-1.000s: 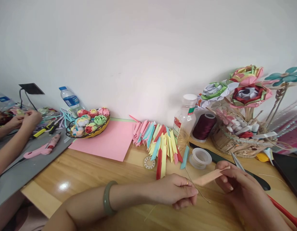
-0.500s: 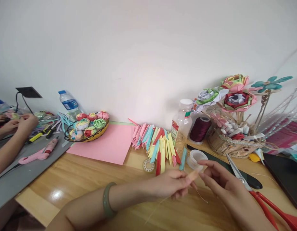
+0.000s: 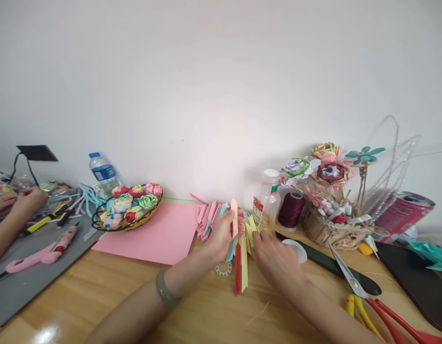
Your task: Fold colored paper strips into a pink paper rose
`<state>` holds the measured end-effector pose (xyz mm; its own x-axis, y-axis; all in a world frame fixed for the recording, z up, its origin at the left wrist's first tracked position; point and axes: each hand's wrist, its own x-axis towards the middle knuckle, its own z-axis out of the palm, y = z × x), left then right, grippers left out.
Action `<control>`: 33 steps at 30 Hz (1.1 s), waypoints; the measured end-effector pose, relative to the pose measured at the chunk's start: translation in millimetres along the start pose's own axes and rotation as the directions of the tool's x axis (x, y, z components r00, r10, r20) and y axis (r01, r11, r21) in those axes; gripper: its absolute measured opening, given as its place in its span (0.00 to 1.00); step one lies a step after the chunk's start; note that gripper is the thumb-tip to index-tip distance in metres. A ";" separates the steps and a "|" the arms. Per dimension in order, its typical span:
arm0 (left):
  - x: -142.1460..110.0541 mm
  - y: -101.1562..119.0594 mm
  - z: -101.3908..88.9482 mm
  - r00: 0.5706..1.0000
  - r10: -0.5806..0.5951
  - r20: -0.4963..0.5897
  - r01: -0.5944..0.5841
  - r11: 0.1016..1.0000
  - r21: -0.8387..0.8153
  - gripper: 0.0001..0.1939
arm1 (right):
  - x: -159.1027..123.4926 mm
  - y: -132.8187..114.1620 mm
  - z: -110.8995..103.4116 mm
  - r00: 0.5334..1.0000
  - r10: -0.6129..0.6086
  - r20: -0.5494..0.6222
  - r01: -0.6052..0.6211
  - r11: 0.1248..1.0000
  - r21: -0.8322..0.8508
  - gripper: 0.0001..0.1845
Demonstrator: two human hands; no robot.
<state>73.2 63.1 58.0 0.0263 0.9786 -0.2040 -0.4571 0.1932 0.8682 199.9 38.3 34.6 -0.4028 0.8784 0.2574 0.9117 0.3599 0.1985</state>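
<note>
My left hand point(image 3: 221, 239) pinches a peach folded paper strip point(image 3: 234, 217) upright above the pile of folded paper strips point(image 3: 206, 220). On the pile's right side, my right hand point(image 3: 278, 255) has its bent fingers on a yellow paper strip point(image 3: 250, 231); the fingertips are partly hidden. Red and pale yellow strips point(image 3: 244, 267) stick out toward me between my hands. A clear ring of thin plastic point(image 3: 223, 269) lies below my left wrist. Partly behind my right hand is a white spool point(image 3: 296, 250).
Scissors point(image 3: 353, 282) with red handles lie at right, beside yellow handles point(image 3: 364, 313). Behind stand a clear jar point(image 3: 268, 200), a maroon thread spool point(image 3: 291, 210) and a flower basket point(image 3: 335, 231). Left are pink paper point(image 3: 152, 243), a basket of paper roses point(image 3: 127, 228), a glue gun point(image 3: 45, 253) and another person's hands point(image 3: 29, 198).
Both hands have moved left and away from me, from beside the white spool to the paper strips. They have come apart. The view has shifted, and yellow handles now show at lower right.
</note>
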 end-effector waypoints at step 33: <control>-14.2 -9.2 2.9 0.963 0.052 0.266 0.025 0.960 -0.278 0.11 | 4.1 3.3 -5.7 0.979 0.201 -0.037 -0.059 0.450 0.891 0.15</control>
<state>79.6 47.6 54.2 0.2379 0.9708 -0.0307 -0.6851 0.1901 0.7032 200.8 41.3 41.7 -0.2136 0.9205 0.3271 0.5070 0.3907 -0.7683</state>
